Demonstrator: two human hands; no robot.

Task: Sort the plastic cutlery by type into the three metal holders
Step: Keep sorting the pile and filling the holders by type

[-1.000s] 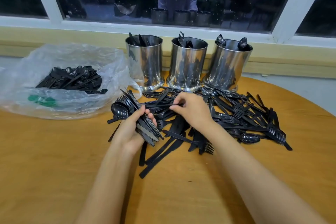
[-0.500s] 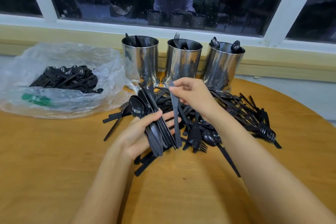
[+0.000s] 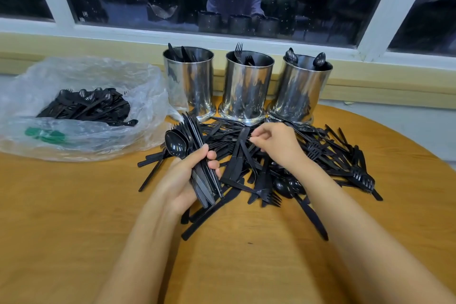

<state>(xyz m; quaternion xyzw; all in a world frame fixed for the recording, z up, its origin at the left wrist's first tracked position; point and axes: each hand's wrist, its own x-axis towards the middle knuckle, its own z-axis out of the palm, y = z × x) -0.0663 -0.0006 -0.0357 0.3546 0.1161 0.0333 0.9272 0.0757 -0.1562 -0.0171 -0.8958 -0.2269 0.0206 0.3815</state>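
Sorting looks barely started to me: 3 holders (image 3: 246,91) at the table's (image 3: 74,205) far edge show few pieces, and a big pile (image 3: 320,153) lies just before them. My left hand (image 3: 187,180) grips a mixed bundle (image 3: 195,136); my right hand (image 3: 276,145) curls over the pile, can't tell if it's pinching anything.

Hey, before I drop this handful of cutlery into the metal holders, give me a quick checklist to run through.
1. Left hand grips the bundle securely: ok, fingers curled round it.
2. Bundle is one type only: not ok, spoons and knives show together.
3. Holders upright: ok; left holder shows knives, middle holder forks, right holder spoons.
4. Room inside the holders: cannot tell, interiors hidden.
5. Right hand free: cannot tell, its fingers are curled over the pile.
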